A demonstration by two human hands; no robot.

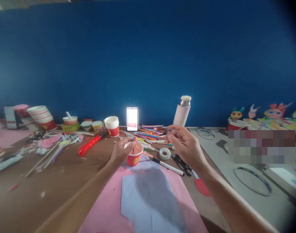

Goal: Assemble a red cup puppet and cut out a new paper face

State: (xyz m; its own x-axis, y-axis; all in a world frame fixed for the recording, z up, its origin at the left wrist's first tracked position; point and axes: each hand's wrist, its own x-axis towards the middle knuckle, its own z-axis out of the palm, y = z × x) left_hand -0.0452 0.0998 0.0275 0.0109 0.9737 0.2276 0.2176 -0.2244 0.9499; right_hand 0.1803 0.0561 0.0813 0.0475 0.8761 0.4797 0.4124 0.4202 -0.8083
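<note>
Fingers point(129, 141) of my left hand point(121, 150): closed in a pinch on an orange strip point(136, 145), which shows across the mouth of a red cup point(134, 159). Whether they also press the rim, I cannot tell.

Strip: by its look light, thin and bendy; best taken near one end, lightly, as a hard squeeze would likely crease it.

Cup: upright, at the far end of a blue sheet point(148, 197); seemingly paper, so light, firmer at the rim, soft in the wall, easily dented or tipped. I judge a loose hold around the upper wall safest.

Fingers of my right hand point(185, 141): raised, bent, tips close together; whether anything small sits between them, I cannot tell. Nearest: straws point(150, 133), tape roll point(165, 158).

Sheets: blue, over a larger pink sheet point(101, 207), on the table point(53, 181).

Beside: one marker point(171, 168), one pair of scissors point(183, 164).

Further out: one cup stack point(112, 126), one red-handled tool point(91, 145), left; one flask point(182, 113), beyond my right hand.
</note>
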